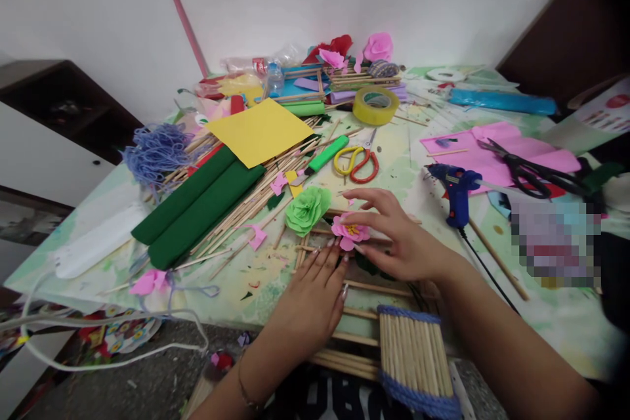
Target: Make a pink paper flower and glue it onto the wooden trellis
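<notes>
My left hand (312,292) lies flat, fingers stretched, across a ladder-like frame of wooden sticks (361,337). Its fingertips reach the lower edge of a pink paper flower (350,230) with a yellow centre. Around the right side of that flower, my right hand (394,236) curves with its fingers apart; whether they touch the petals I cannot tell. A green paper flower (308,210) sits on the frame just left of the pink one. Nearer to me, a small holder of upright sticks (418,354), bound with blue yarn at both ends, is joined to the frame.
A blue glue gun (455,190) and black scissors (529,167) lie right. Red-and-yellow scissors (359,164), a green utility knife (327,156) and a tape roll (377,105) lie beyond my hands. Green paper rolls (207,216), loose sticks (246,210) and blue yarn (156,151) cover the left.
</notes>
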`<move>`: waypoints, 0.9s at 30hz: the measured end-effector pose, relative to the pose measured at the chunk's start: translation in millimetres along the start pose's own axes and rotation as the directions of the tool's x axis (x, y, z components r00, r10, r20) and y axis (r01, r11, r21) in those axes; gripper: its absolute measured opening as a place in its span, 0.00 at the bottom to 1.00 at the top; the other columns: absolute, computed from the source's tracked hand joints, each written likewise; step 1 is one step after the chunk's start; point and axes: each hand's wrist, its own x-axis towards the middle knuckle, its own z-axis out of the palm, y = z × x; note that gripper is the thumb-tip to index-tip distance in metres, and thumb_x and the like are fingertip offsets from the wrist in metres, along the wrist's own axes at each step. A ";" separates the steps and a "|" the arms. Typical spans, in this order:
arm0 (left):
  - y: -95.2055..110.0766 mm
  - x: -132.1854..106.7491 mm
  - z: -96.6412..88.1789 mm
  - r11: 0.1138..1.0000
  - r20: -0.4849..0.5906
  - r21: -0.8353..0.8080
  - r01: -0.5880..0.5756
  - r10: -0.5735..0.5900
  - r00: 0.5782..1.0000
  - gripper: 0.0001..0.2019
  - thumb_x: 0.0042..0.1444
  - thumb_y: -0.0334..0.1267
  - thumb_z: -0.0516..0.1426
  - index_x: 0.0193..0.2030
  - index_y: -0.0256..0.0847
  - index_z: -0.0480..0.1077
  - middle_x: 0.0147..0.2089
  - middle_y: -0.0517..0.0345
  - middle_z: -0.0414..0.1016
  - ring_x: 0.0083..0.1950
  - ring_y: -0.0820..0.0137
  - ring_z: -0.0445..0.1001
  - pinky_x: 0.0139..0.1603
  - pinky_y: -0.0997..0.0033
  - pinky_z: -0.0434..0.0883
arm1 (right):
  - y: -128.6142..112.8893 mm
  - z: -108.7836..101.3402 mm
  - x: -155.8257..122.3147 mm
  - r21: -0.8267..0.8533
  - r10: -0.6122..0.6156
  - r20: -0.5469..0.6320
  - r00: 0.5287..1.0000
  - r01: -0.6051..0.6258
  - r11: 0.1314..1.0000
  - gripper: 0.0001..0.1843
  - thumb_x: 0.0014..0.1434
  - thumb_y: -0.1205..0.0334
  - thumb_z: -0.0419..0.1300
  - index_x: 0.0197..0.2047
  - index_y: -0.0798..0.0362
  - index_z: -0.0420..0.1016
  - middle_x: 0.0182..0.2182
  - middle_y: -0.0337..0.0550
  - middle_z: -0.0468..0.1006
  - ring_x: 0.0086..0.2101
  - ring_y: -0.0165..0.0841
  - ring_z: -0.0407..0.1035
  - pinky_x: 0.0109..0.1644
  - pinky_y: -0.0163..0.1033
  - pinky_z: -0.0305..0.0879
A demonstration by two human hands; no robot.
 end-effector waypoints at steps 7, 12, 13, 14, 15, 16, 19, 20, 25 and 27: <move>-0.4 0.4 -1.2 1.000 -0.016 0.010 -0.015 0.016 1.000 0.23 0.67 0.40 0.44 0.65 0.34 0.59 0.69 0.42 0.60 0.70 0.58 0.57 0.68 0.54 0.57 | -0.7 -1.8 -4.2 -0.025 0.048 0.144 0.988 -0.044 0.999 0.41 0.48 0.74 0.58 0.66 0.48 0.56 0.68 0.52 0.52 0.66 0.46 0.45 0.67 0.58 0.49; -0.1 0.5 -0.9 1.000 -0.012 -0.001 -0.006 0.006 1.000 0.22 0.67 0.39 0.44 0.64 0.34 0.60 0.68 0.42 0.60 0.69 0.58 0.58 0.68 0.54 0.58 | 12.0 0.7 -1.8 0.058 0.154 -0.107 0.982 -0.148 0.987 0.28 0.60 0.65 0.57 0.63 0.47 0.59 0.61 0.53 0.63 0.62 0.43 0.55 0.65 0.57 0.54; 0.0 0.7 -0.9 1.000 -0.011 -0.004 -0.003 0.003 1.000 0.22 0.67 0.39 0.44 0.64 0.35 0.60 0.69 0.42 0.60 0.70 0.58 0.58 0.68 0.53 0.58 | 15.5 5.2 -0.9 0.069 0.213 -0.167 0.963 -0.204 0.976 0.24 0.61 0.63 0.57 0.60 0.47 0.62 0.58 0.52 0.66 0.60 0.42 0.58 0.63 0.56 0.56; 0.1 0.9 -1.1 1.000 -0.011 -0.007 -0.002 0.002 1.000 0.22 0.67 0.39 0.44 0.64 0.35 0.61 0.69 0.42 0.60 0.70 0.58 0.58 0.68 0.53 0.58 | 18.9 10.9 0.1 0.080 0.267 -0.207 0.941 -0.256 0.963 0.21 0.61 0.62 0.58 0.58 0.47 0.64 0.56 0.52 0.69 0.58 0.42 0.61 0.62 0.56 0.58; 0.1 1.1 -1.3 1.000 -0.012 -0.008 -0.002 0.002 1.000 0.22 0.67 0.39 0.44 0.64 0.35 0.61 0.69 0.42 0.60 0.70 0.58 0.58 0.68 0.54 0.58 | 22.0 17.2 1.2 0.088 0.309 -0.227 0.923 -0.297 0.951 0.19 0.61 0.61 0.59 0.56 0.48 0.66 0.54 0.51 0.71 0.57 0.42 0.63 0.61 0.55 0.59; 0.2 1.2 -1.6 1.000 -0.013 -0.009 -0.004 0.004 1.000 0.21 0.67 0.39 0.44 0.64 0.35 0.61 0.68 0.42 0.60 0.70 0.58 0.58 0.67 0.54 0.59 | 24.5 23.5 2.4 0.087 0.340 -0.229 0.912 -0.329 0.940 0.18 0.60 0.62 0.59 0.53 0.49 0.68 0.53 0.51 0.72 0.55 0.42 0.64 0.60 0.55 0.60; 0.3 1.5 -2.6 1.000 -0.019 -0.007 -0.006 0.005 1.000 0.21 0.67 0.39 0.45 0.63 0.34 0.62 0.68 0.42 0.61 0.69 0.57 0.58 0.67 0.53 0.59 | 28.0 37.8 5.7 0.050 0.394 -0.179 0.901 -0.392 0.919 0.16 0.56 0.66 0.61 0.49 0.51 0.72 0.50 0.51 0.74 0.54 0.42 0.65 0.60 0.53 0.60; 0.5 1.5 -2.8 1.000 -0.021 -0.006 -0.004 0.004 1.000 0.21 0.67 0.39 0.45 0.63 0.34 0.62 0.68 0.41 0.61 0.69 0.57 0.59 0.67 0.53 0.59 | 28.1 40.1 6.7 0.042 0.406 -0.164 0.899 -0.405 0.913 0.15 0.56 0.67 0.62 0.48 0.52 0.72 0.50 0.51 0.74 0.53 0.42 0.65 0.60 0.53 0.60; 1.3 1.3 -2.6 1.000 -0.022 -0.004 -0.007 0.007 1.000 0.21 0.67 0.39 0.45 0.63 0.34 0.62 0.69 0.41 0.60 0.69 0.56 0.59 0.67 0.52 0.60 | 28.5 40.8 9.4 0.023 0.434 -0.143 0.890 -0.435 0.900 0.14 0.56 0.64 0.62 0.47 0.54 0.74 0.49 0.52 0.75 0.51 0.43 0.67 0.57 0.52 0.62; 1.7 1.4 -2.2 1.000 -0.023 -0.004 -0.005 0.005 1.000 0.21 0.67 0.39 0.46 0.63 0.35 0.61 0.69 0.41 0.60 0.69 0.57 0.59 0.67 0.52 0.60 | 29.4 41.7 9.7 0.013 0.439 -0.143 0.887 -0.442 0.897 0.14 0.56 0.64 0.63 0.47 0.55 0.74 0.48 0.53 0.75 0.50 0.43 0.67 0.56 0.51 0.63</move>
